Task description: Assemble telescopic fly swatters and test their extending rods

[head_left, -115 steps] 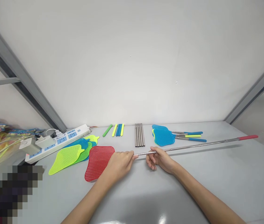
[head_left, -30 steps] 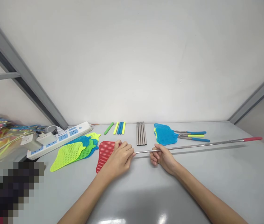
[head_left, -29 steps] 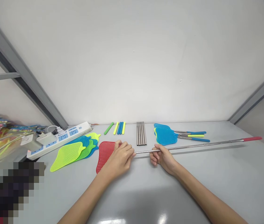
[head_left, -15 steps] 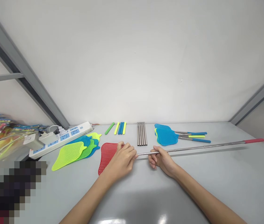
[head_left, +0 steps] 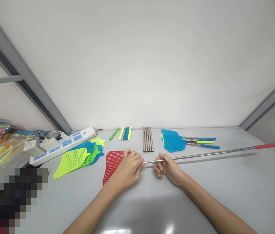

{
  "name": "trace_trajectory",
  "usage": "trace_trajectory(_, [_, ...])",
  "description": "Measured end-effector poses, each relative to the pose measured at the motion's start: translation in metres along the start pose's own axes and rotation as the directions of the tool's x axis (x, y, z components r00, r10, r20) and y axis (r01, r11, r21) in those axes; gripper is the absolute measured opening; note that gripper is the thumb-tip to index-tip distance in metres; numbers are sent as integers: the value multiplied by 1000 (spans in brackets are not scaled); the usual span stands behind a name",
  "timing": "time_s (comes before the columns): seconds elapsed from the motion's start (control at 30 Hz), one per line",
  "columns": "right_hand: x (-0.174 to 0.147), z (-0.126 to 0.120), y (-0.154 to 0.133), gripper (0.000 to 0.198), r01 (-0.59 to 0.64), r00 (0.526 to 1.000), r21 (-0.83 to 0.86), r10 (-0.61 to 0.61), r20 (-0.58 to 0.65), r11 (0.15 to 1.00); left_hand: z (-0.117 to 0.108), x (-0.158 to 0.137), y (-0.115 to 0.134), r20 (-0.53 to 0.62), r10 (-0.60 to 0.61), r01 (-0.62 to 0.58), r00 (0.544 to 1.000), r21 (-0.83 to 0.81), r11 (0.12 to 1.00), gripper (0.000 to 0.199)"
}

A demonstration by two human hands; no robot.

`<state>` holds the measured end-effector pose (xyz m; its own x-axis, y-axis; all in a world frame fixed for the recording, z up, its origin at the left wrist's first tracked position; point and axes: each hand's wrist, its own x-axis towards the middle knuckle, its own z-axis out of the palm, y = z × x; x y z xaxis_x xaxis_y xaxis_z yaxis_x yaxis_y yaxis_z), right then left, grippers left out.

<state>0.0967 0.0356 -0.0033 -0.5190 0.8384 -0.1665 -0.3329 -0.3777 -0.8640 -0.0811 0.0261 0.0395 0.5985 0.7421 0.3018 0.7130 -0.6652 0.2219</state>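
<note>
A red fly swatter [head_left: 113,162] with a long, extended metal rod lies across both hands. My left hand [head_left: 131,167] is closed around the joint between its perforated red head and the rod, hiding that joint. Farther right, my right hand [head_left: 168,167] grips the metal rod [head_left: 205,154] between thumb and curled fingers. The rod slants up slightly to the right and ends in a red handle [head_left: 266,146]. Behind my hands stands a row of several short metal rods [head_left: 148,139], side by side on the table.
Loose yellow, green and blue swatter heads [head_left: 71,161] overlap at left, beside a white power strip [head_left: 66,143] with plugs. Several coloured grips [head_left: 127,134] lie at the back. Swatters with blue heads [head_left: 175,143] are stacked right of centre. Plastic-wrapped goods [head_left: 1,139] sit far left.
The red swatter head and my left hand have shifted very slightly down and to the right. Both hands keep their hold; the other things stay in place.
</note>
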Motion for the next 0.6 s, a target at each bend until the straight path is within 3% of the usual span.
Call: trace_trajectory(0.6, [1,4,5,42,0,999,14,0,38,1000,1,0,4,33,11,-12,999,47,999,25])
